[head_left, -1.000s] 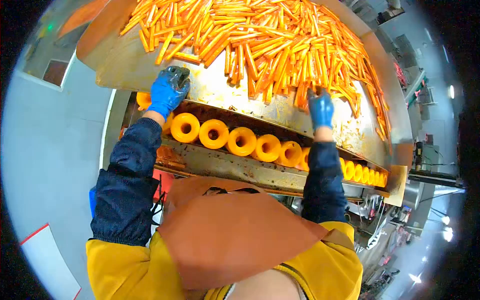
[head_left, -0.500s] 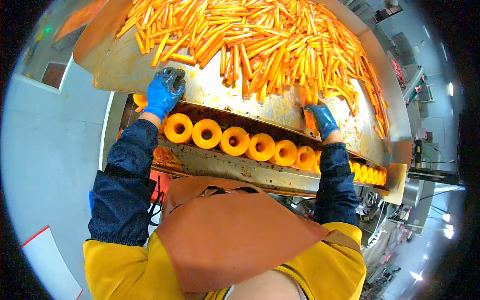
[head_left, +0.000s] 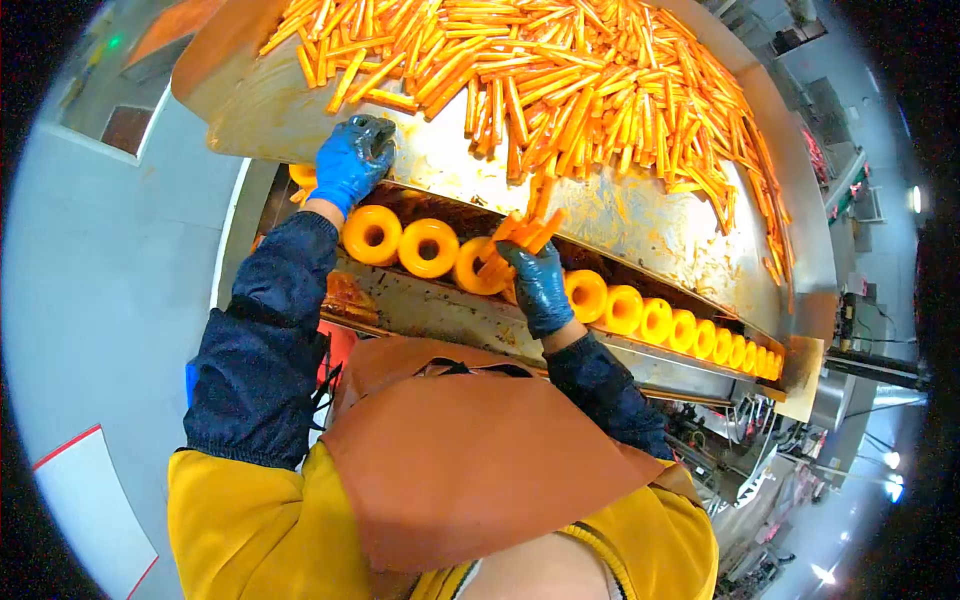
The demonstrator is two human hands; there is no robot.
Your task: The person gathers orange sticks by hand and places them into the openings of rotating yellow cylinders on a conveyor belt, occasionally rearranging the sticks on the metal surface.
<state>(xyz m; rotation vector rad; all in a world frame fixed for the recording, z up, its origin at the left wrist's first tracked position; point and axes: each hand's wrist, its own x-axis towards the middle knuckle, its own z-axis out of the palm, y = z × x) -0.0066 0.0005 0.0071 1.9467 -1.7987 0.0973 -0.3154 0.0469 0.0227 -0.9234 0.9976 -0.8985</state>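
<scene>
A heap of orange, sauce-coated sticks (head_left: 600,90) lies on a metal tray (head_left: 450,160). My right hand (head_left: 540,285), in a dark-smeared blue glove, grips a small bunch of these sticks (head_left: 538,230) over the row of yellow ring-shaped cups (head_left: 408,264). The bunch fans out above the fingers and partly covers one cup. At the near left edge of the tray rests my left hand (head_left: 352,165), also in a blue glove with darkened fingertips. Its fingers are curled closed; whatever they may hold is hidden.
The cups run along the tray's near side, above a soiled metal ledge (head_left: 470,315). A raised metal wall (head_left: 815,235) bounds the tray at right. My brown apron (head_left: 490,450) is close below. Machinery and cables (head_left: 720,440) stand at lower right.
My right hand has moved left and toward me, from the tray to the cups, bringing a bunch of sticks. My left hand stays by the tray edge. The whole view has shifted slightly.
</scene>
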